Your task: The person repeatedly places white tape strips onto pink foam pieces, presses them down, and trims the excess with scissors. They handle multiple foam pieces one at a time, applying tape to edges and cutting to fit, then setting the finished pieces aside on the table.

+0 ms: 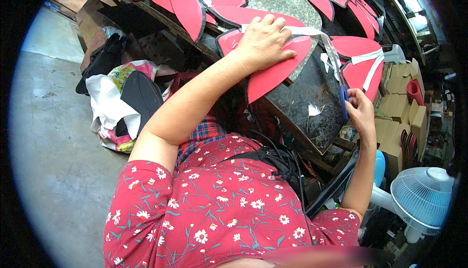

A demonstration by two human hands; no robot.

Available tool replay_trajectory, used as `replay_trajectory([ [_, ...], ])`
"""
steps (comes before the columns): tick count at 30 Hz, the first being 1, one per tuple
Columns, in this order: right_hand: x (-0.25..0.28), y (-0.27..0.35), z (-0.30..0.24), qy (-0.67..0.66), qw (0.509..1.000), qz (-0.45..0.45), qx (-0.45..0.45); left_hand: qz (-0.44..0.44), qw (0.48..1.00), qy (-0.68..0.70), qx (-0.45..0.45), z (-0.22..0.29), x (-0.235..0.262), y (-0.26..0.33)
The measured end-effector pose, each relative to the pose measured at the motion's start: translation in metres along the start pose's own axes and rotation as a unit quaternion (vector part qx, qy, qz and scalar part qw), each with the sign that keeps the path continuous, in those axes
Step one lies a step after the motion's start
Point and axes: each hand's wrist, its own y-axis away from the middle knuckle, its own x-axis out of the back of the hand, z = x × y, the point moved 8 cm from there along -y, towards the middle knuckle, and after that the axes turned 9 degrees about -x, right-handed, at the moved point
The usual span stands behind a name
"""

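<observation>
My left hand (263, 43) presses down on a red leaf-shaped panel (273, 79) with black edging at one end. The fingers are bent, their tips partly hidden, and the thumb rests on the panel. A white strip (304, 31) passes beneath this hand and runs right, then bends toward me. In my right hand (361, 112) is a pair of scissors with blue handles (343, 101). Their blades (336, 64) point away from me and lie along the hanging strip; whether they are closed on it is unclear.
More red panels (187, 12) overlap across the dark worktable (302, 114); another red panel (360, 73) with white strips lies right. White scraps (314, 110) dot the surface. A blue-white fan (421, 199) and cardboard boxes (397, 92) stand right; a stuffed bag (119, 104) sits left.
</observation>
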Motion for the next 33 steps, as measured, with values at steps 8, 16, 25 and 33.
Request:
replay_trajectory([
  [8,-0.022,-0.018,-0.063,0.287,0.955,0.067,0.022,0.031,0.999,0.027,0.025,-0.006,0.006,0.000],
  [16,-0.060,-0.045,-0.037,-0.024,0.997,-0.066,-0.010,0.027,0.999,0.023,0.029,-0.006,0.005,0.000],
  [25,-0.026,0.012,-0.030,0.208,0.976,0.051,0.041,0.026,0.999,0.024,0.024,-0.007,0.002,-0.002],
  [33,-0.012,0.019,-0.042,0.217,0.971,0.040,0.096,0.034,0.999,0.030,0.008,-0.014,-0.007,-0.016],
])
